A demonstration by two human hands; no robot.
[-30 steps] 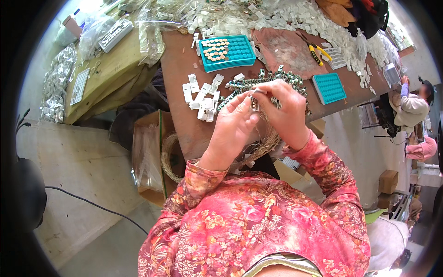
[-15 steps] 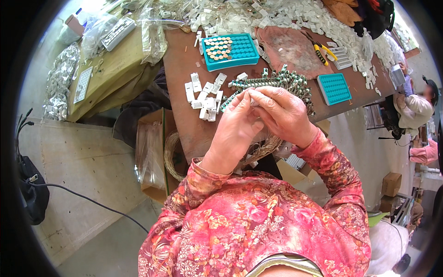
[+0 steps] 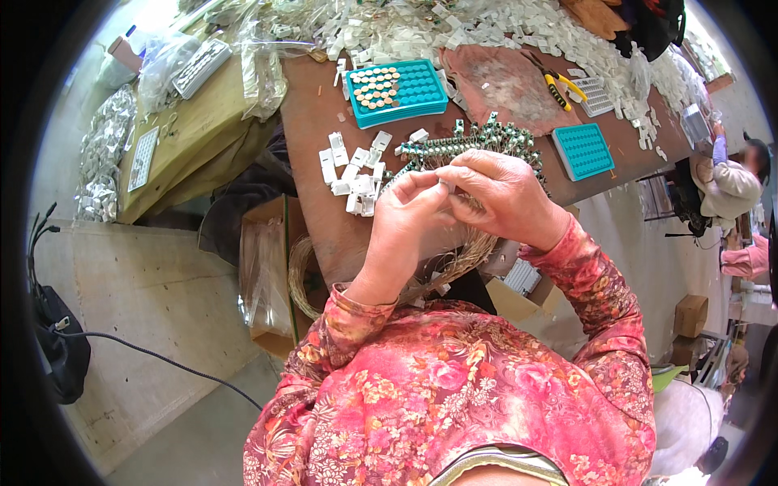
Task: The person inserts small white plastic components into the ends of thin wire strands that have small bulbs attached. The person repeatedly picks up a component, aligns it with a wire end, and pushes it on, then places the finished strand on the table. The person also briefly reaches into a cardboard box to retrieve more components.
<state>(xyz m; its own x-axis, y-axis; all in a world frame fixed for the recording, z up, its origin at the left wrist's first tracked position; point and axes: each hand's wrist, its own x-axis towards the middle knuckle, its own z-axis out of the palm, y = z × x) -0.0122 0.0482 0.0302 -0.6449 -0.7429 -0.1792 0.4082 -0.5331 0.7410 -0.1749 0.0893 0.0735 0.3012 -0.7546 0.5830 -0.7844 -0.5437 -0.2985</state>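
Small part (image 3: 446,185): my left hand (image 3: 405,219) and right hand (image 3: 509,197) pinch it. Close fingerwork seems underway; next needs steadiness

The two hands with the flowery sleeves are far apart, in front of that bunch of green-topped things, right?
Not far apart: the head view shows the left hand and right hand close together at the fingertips. The flowery sleeves and the green-topped bunch beyond them are as you said.

casings (image 3: 359,157) left of wired parts (image 3: 486,139); disc tray (image 3: 405,114) behind; cloth (image 3: 494,85) right of tray
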